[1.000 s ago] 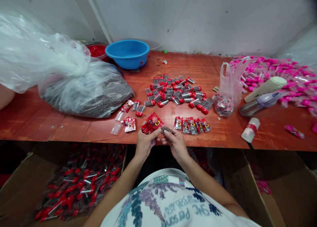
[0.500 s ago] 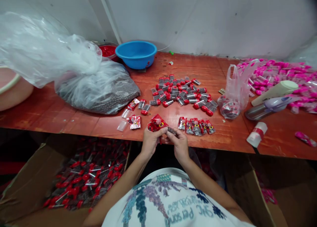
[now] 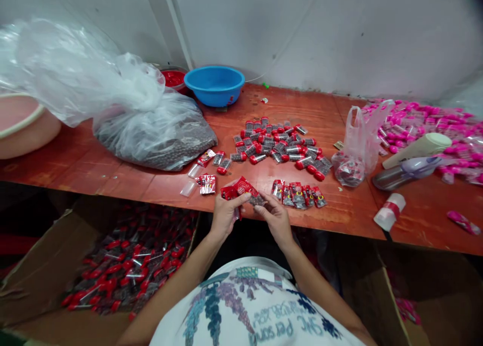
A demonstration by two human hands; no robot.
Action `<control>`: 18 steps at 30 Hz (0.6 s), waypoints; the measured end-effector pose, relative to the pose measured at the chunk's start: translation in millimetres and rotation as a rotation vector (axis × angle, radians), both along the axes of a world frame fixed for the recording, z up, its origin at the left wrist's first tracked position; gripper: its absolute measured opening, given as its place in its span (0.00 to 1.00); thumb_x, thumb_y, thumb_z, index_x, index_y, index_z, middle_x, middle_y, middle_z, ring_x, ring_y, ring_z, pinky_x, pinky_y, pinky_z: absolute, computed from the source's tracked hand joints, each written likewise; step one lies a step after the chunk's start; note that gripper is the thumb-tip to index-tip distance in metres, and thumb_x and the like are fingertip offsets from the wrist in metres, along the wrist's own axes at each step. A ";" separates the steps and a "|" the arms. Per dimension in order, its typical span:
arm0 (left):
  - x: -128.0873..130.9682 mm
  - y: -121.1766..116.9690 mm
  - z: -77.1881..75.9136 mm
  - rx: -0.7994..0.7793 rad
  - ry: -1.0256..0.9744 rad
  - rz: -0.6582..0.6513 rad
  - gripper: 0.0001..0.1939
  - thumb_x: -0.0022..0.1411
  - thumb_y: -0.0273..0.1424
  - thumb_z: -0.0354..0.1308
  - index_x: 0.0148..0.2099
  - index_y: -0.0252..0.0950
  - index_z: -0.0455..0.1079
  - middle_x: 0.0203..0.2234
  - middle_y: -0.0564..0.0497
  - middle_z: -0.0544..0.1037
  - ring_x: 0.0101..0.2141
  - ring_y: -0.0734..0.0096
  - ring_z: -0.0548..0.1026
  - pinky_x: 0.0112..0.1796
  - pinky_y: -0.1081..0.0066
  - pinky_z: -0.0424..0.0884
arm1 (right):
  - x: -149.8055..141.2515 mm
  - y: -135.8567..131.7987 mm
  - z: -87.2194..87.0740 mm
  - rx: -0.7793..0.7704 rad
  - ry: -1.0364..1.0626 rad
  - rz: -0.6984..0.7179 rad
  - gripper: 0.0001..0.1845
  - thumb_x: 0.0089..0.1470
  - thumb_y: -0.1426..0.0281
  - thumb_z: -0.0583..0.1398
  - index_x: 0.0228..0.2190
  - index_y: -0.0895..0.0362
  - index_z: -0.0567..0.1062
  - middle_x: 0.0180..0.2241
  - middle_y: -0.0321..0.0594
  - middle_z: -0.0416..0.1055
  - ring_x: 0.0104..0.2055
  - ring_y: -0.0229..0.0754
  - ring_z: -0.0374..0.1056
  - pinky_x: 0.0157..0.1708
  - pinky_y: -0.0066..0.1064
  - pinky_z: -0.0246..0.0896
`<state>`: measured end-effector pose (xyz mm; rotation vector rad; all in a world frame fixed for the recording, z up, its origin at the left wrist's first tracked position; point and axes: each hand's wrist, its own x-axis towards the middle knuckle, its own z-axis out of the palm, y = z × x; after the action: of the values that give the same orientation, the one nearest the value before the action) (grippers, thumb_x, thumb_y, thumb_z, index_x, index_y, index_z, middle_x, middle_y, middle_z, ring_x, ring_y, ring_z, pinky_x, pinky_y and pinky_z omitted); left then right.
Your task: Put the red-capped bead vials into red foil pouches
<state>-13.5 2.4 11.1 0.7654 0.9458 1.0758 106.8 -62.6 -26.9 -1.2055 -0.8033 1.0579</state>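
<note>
The left hand pinches a red packet at the near edge of the table, and the right hand grips its dark-filled end between thumb and fingers; this packet looks nearly finished, the row of similar packets just rightward looks filled, while the larger heap of red-capped containers beyond lies unbagged, seemingly still to do
</note>
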 end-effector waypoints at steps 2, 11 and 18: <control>3.3 -3.7 -0.1 -0.003 0.017 -0.041 0.18 0.41 0.29 0.70 0.36 0.32 0.71 0.23 0.54 0.75 0.17 0.78 0.68 0.17 0.77 0.65 | 3.4 -0.1 -3.2 0.017 -0.097 -0.007 0.25 0.46 0.68 0.65 0.49 0.50 0.72 0.42 0.37 0.72 0.39 0.40 0.69 0.43 0.34 0.67; 10.3 -9.2 -5.1 -0.045 0.129 -0.087 0.26 0.37 0.30 0.72 0.42 0.32 0.70 0.23 0.53 0.76 0.17 0.76 0.69 0.15 0.77 0.64 | 19.7 0.7 -6.9 0.053 -0.313 0.051 0.20 0.47 0.69 0.64 0.44 0.49 0.76 0.41 0.37 0.71 0.40 0.41 0.68 0.43 0.32 0.64; 22.6 -9.8 -15.3 -0.089 0.084 -0.169 0.18 0.40 0.30 0.71 0.35 0.31 0.72 0.22 0.52 0.76 0.19 0.75 0.72 0.16 0.78 0.65 | 28.3 -1.9 -9.6 0.003 -0.358 -0.012 0.15 0.49 0.66 0.63 0.41 0.52 0.77 0.34 0.36 0.73 0.34 0.40 0.68 0.37 0.31 0.63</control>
<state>9.1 -7.3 -4.3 0.8069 0.9753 0.8543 135.0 -64.5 -36.4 -1.4173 -1.0698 0.8398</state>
